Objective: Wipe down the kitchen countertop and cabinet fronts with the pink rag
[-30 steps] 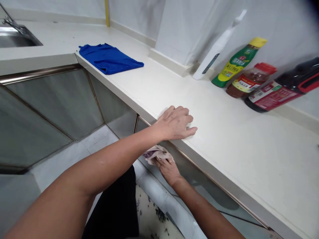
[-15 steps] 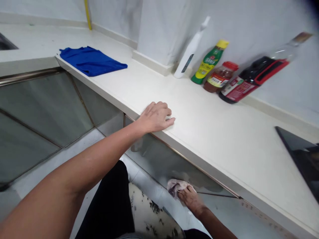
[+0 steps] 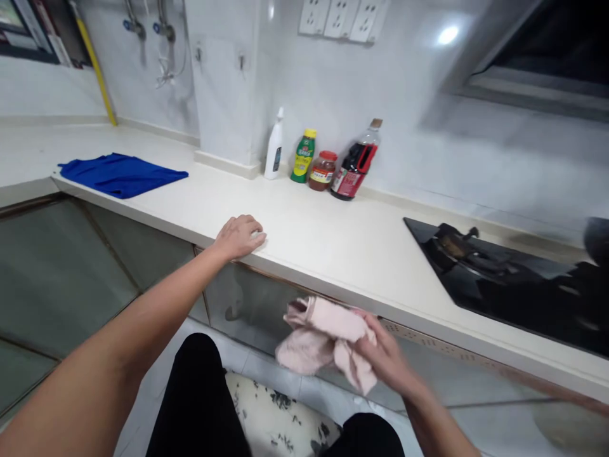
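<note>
In the head view my left hand (image 3: 240, 237) rests on the front edge of the white countertop (image 3: 304, 228), fingers loosely bent and thumb apart, with nothing seen in it. My right hand (image 3: 385, 355) grips a crumpled pale pink cloth (image 3: 328, 324). The cloth hangs in loose folds in front of the cabinet door (image 3: 252, 298), below the counter edge. Part of my right fingers is hidden behind the cloth. Left of my left hand, a blue cloth (image 3: 121, 174) lies spread on the counter.
Along the wall stand a white bottle (image 3: 275, 149), a green squeeze bottle (image 3: 303, 158), a red-lidded jar (image 3: 322, 171) and a large dark sauce bottle (image 3: 353, 166). A black gas hob (image 3: 514, 279) is set into the counter at right. A floral-patterned seat (image 3: 280, 412) shows between my knees.
My right hand has lifted the pink cloth from low on the cabinet front up towards the counter edge. The view has tilted up and right, and my left hand stays on the counter edge.
</note>
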Demonstrator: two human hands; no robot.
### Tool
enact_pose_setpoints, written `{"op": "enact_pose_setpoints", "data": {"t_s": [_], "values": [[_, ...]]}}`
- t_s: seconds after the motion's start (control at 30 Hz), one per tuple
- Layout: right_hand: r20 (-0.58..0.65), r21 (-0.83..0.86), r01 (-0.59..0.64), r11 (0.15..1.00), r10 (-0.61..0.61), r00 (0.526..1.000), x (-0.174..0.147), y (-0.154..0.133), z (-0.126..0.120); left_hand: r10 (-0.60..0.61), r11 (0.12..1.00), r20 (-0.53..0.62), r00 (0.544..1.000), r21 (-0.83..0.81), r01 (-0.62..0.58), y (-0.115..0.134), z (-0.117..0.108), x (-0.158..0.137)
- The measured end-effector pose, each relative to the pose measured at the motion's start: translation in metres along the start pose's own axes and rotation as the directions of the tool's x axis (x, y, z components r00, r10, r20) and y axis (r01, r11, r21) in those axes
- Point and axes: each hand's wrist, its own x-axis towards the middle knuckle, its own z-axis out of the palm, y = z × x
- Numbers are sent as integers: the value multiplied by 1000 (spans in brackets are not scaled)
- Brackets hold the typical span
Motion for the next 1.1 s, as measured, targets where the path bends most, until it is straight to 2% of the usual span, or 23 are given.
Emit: {"op": "enact_pose_setpoints", "data": {"t_s": [0.07,0.17,0.27,0.33,0.43,0.5,0.53,0.63,0.7,0.73,0.83,0.93,1.0,1.1], "values": [[-104,84,52,995,-43,994,18,-31,-23,-3,1000,-2,1000,8,3,0,-2,1],[-280,88,115,989,-86,956,57,-48,-51,-14,1000,-15,1000,20,14,1,-6,1],[-427,-184,60,981,-134,894,93,-38,-74,-11,1000,-34,999,25,12,1,-9,-1],[-474,-381,-8,925,-188,860,105,-24,-83,-4,1000,-48,999,25,5,0,-9,-1],[-515,-565,-83,821,-272,812,105,-12,-83,6,1000,-54,999,20,-5,-2,-7,-2],[-534,-642,-135,755,-314,785,100,-16,-73,6,1000,-50,999,14,-5,-3,-4,-2],[-518,-667,-156,728,-304,799,98,-21,-64,4,1000,-47,999,11,-4,-4,-3,-2],[-423,-733,-233,640,-160,892,102,-44,-29,-6,1000,-39,999,-1,6,-5,-1,0],[-393,-766,-266,585,-98,914,108,-60,2,-10,1000,-33,999,-9,9,-5,-1,1],[-376,-782,-255,569,-104,921,111,-68,19,-10,1000,-31,999,-12,9,-4,-2,2],[-235,-836,-73,544,-234,943,119,-88,67,-12,1000,-29,1000,-15,12,-4,-6,4],[-123,-865,79,495,-361,924,125,-99,98,-49,999,-38,998,-5,49,-5,-10,6],[-92,-867,118,485,-387,918,128,-97,102,-76,997,-41,996,10,76,-6,-11,7],[-35,-859,185,477,-416,909,124,-75,85,-85,996,-33,996,32,86,-9,-11,8]]}}
